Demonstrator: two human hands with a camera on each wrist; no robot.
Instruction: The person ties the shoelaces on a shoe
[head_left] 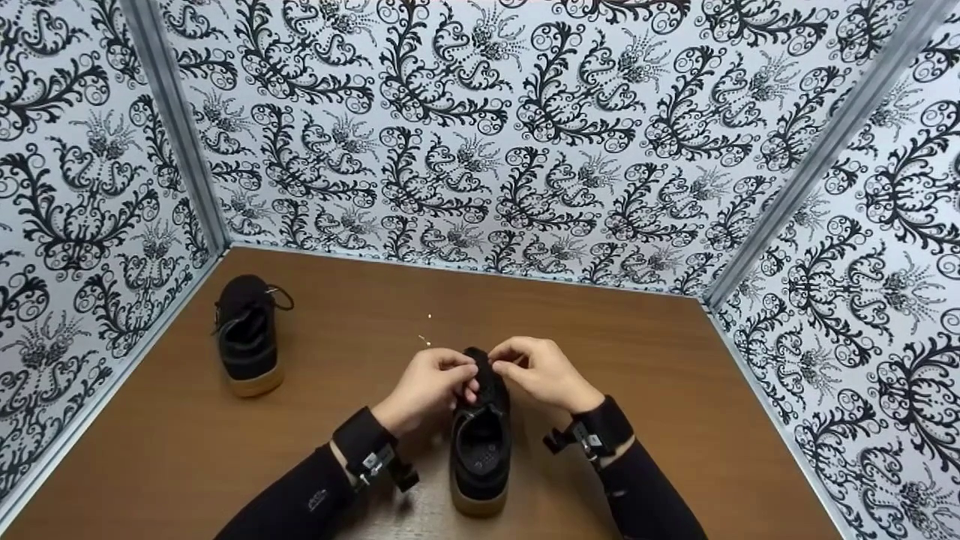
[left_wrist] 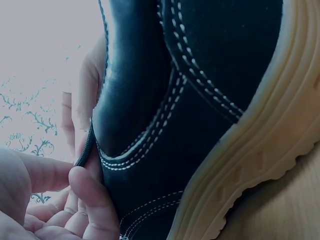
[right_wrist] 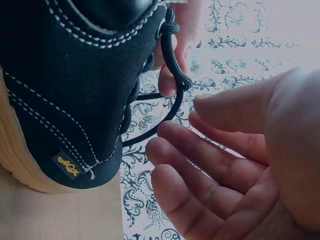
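A black lace-up shoe with a tan sole stands on the table, toe pointing away, between both hands. In the left wrist view, thumb and index finger of my left hand pinch a dark shoelace beside the shoe's collar. My right hand is at the other side of the laced front. Seen from the right wrist, its fingers are loosely bent with nothing between them, fingertips close to a hanging loop of lace. White stitching and a small yellow-lettered tag show on the shoe's side.
A second black shoe with a tan sole stands at the far left of the brown wooden table, a lace loop sticking out from it. Small pale bits lie beyond my left hand. Patterned panels enclose the back and sides.
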